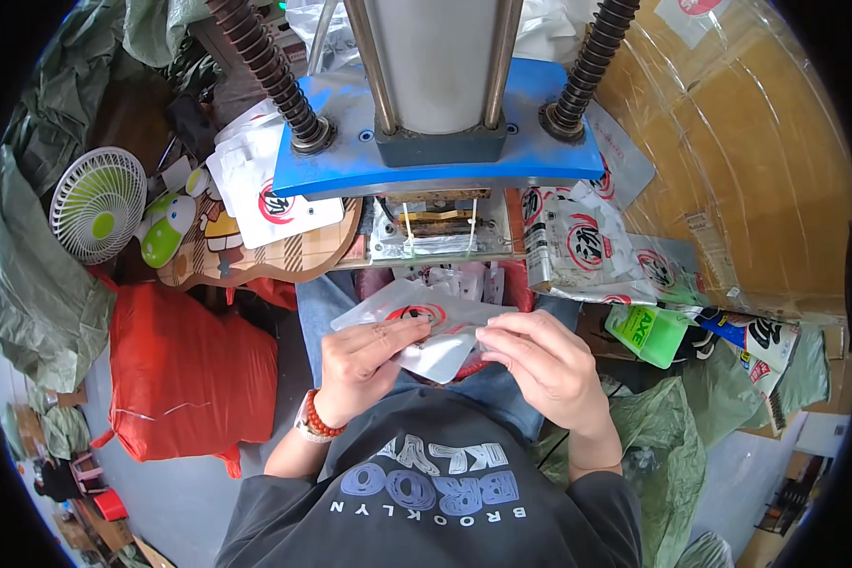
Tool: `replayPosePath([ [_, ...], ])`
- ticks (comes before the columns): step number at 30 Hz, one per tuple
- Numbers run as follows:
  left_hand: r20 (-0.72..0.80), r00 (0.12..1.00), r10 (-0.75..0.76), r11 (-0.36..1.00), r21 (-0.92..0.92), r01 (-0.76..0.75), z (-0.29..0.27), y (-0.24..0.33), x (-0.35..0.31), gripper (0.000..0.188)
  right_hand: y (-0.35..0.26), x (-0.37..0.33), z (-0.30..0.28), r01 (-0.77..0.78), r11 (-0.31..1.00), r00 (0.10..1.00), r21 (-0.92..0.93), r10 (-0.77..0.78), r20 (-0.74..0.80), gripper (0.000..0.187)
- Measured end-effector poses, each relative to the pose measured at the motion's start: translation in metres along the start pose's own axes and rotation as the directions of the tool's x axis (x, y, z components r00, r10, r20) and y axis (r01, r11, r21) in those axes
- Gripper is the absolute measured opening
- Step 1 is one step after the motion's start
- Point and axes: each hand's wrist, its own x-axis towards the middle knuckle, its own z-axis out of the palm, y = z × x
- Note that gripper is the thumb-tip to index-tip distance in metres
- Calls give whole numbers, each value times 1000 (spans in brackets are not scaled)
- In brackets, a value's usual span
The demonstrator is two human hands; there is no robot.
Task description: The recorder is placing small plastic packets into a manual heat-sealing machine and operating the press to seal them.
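A translucent white plastic pouch (pixel 435 363) with a round red and black print is held over my lap, in front of the press. My left hand (pixel 358 362) grips its left part, fingers laid across the printed face. With thumb and fingertips pinched together, my right hand (pixel 546 358) holds the pouch's right edge. The fingertips hide that edge, so I cannot see whether it is parted. Just beyond my hands, below the press, a red container (pixel 518 287) holds more clear and white plastic pieces.
A press with a blue plate (pixel 435 172) and spring-wound columns stands ahead, above a metal die (pixel 440 225). Printed pouches (pixel 577 241) are stacked right of it, others (pixel 279 204) left. A fan (pixel 98 205), a red bag (pixel 189 374), a green box (pixel 648 333) and a large carton (pixel 729 151) surround me.
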Motion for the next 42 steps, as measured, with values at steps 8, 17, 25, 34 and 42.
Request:
replayPosePath([
  [8, 272, 626, -730, 419, -546, 725, 60, -38, -6, 19, 14, -8, -5, -198, 979, 970, -48, 189, -155, 59],
  [17, 282, 602, -747, 116, -836, 536, 61, -63, 41, 17, -8, -21, -18, -276, 936, 944, 219, 307, -123, 27],
  [25, 399, 669, -627, 86, -818, 569, 53, -73, 31, 26, -51, 37, -15, 351, 647, 860, 677, -509, 41, 20],
  [34, -332, 706, -625, 678, -679, 282, -26, -27, 26, 19, -69, 41, -16, 333, 632, 893, 700, -449, -19, 22],
  [42, -200, 837, 510, 530, -693, -489, -110, 90, 80, 16, -4, -5, -27, -504, 864, 816, 8, 480, -322, 29],
])
